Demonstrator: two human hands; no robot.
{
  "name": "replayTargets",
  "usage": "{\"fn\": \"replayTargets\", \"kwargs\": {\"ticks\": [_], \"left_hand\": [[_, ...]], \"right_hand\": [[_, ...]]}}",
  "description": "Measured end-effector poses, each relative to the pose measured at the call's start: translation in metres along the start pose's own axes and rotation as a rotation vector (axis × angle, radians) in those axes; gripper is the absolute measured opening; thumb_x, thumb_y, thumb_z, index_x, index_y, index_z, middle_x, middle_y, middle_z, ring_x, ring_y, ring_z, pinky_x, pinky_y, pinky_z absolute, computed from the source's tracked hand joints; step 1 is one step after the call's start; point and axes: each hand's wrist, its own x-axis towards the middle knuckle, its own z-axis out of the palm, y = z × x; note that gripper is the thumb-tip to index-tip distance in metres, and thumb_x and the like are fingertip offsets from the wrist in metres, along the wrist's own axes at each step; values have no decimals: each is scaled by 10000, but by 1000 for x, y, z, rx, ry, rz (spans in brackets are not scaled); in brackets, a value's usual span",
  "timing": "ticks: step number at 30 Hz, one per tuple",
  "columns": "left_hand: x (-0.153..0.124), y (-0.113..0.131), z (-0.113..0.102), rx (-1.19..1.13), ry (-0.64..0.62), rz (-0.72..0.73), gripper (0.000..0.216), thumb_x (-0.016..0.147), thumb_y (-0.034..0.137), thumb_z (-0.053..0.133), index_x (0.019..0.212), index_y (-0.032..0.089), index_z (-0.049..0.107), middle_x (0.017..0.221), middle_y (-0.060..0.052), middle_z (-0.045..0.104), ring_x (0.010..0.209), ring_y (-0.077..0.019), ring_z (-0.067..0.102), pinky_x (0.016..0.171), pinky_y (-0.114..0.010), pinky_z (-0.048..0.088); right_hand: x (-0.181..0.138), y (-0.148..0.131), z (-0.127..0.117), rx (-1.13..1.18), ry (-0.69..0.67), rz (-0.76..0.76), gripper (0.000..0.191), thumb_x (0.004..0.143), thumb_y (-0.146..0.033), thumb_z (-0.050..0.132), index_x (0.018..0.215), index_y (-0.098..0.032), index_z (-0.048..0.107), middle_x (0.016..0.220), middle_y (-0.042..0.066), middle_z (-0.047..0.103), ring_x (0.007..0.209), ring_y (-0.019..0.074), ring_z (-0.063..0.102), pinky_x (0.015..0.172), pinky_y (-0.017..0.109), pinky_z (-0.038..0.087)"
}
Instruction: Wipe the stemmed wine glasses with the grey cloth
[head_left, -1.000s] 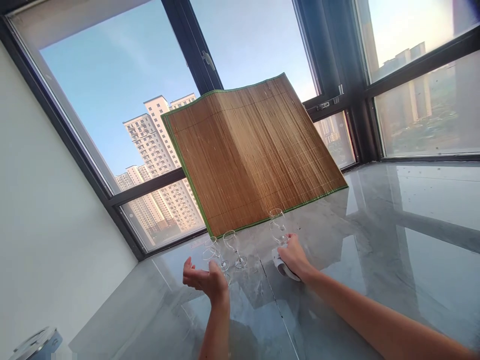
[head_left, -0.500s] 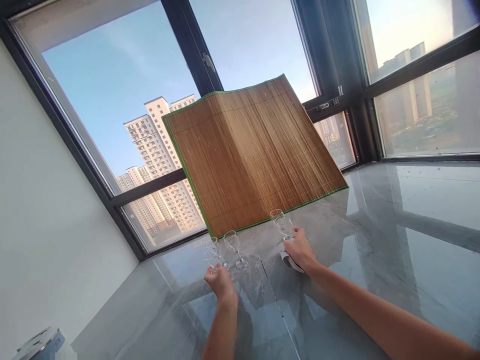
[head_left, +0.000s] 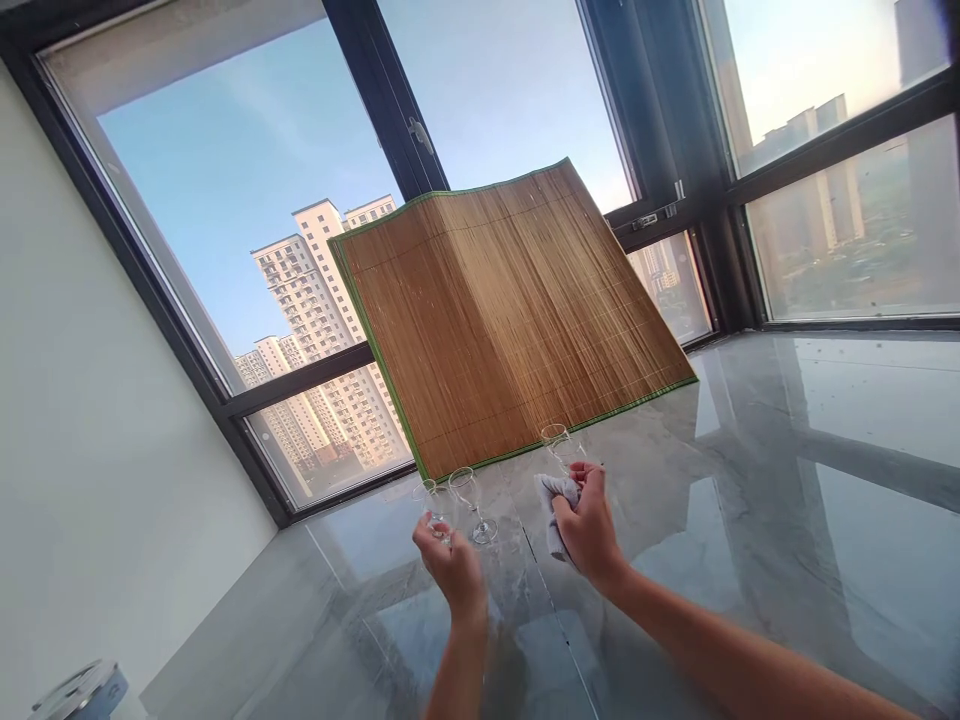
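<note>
While your right hand [head_left: 592, 530] clamps crumpled pale cloth [head_left: 553, 508], rims of two clear glasses [head_left: 568, 456] show just beyond it, nearer one close against hand; cannot tell whether grip takes in that glass too. Your left hand [head_left: 457, 575], apart from right, curls at partly hidden glass [head_left: 425, 494]; cannot tell if closed on it. Just right of that, untouched stemmed glass [head_left: 466, 493] stands upright on glossy grey surface [head_left: 645, 640]. Green-edged brown mat [head_left: 510, 320] stands behind, before window [head_left: 255, 170].

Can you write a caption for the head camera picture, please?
Left hand near stemmed glasses, right hand holding a cloth, before a brown mat by the window.
</note>
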Motion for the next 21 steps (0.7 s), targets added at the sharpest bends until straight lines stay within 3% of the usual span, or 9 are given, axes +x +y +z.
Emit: {"fn": "replayTargets", "kwargs": {"ticks": [4,8,11,17,21], "left_hand": [[-20,22,-2,132,-168,324,453,774,76,418,1206,212,445,930,-28,531,954,-209,529,984,-410,371],[-39,24,3,283,-405,482,474,749,20,412,1185,189,492,941,-42,570,966,-213,535,1061,-447,303],[-48,22,5,372,-491,513,518,722,-12,411,1193,178,511,963,-54,598,1024,-219,545,1067,-433,301],[-42,23,3,486,-438,455,501,721,-7,413,1183,154,522,1032,-88,619,1086,-239,552,1018,-420,330],[-33,24,-1,526,-422,409,448,743,47,460,1172,167,514,1046,-87,630,1075,-249,570,977,-410,350]], "right_hand": [[-8,-9,1,65,-195,-209,324,760,-179,515,1068,-224,428,995,58,557,900,191,574,833,339,461],[-2,-13,-2,69,-279,-281,276,777,-144,509,1027,-228,427,935,35,568,822,169,574,764,300,466],[5,-12,-4,63,-320,-307,284,771,-133,516,1022,-233,430,938,28,582,828,169,583,762,297,463],[2,-10,-4,-55,-534,-278,306,824,-186,522,1118,-230,454,972,40,641,857,194,613,798,336,454],[-6,-13,-5,-44,-705,-280,594,768,-219,615,1315,-235,382,1081,61,634,1021,225,600,874,356,452]]}}
